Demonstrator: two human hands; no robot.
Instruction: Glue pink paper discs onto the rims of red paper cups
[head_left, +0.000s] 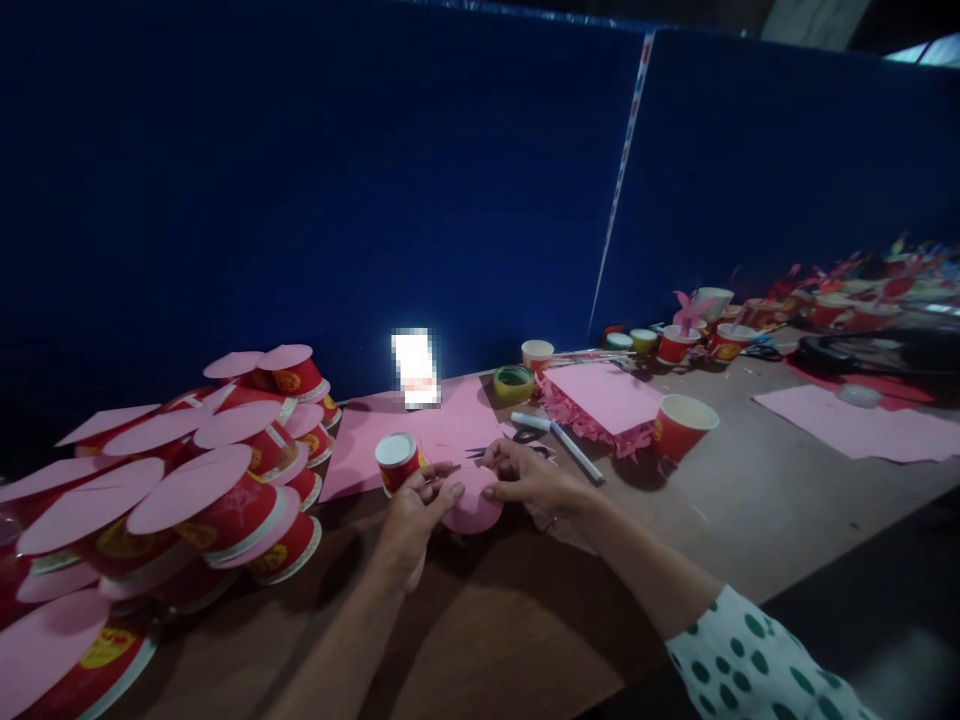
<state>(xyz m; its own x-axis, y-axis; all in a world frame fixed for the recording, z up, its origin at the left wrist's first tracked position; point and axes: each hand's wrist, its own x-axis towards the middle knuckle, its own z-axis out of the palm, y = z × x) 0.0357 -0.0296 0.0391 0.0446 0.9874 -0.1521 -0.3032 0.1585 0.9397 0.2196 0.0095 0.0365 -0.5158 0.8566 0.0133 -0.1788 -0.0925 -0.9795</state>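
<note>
My left hand (417, 515) is closed around a small red paper cup (395, 460) that lies tipped on its side, white base toward me. My right hand (525, 478) pinches the edge of a round pink paper disc (472, 510), which both hands hold between them just above the brown table (480, 630). The left thumb also rests on the disc. Small scissors (480, 452) lie on a pink sheet (420, 430) just behind the hands.
A heap of red cups capped with pink discs (187, 490) fills the left. An upright red cup (681, 425), a marker (559, 438), a fringed pink stack (600, 400), a green tape roll (513, 383) and more cups (712, 335) sit behind and right. A blue partition (300, 180) backs the table.
</note>
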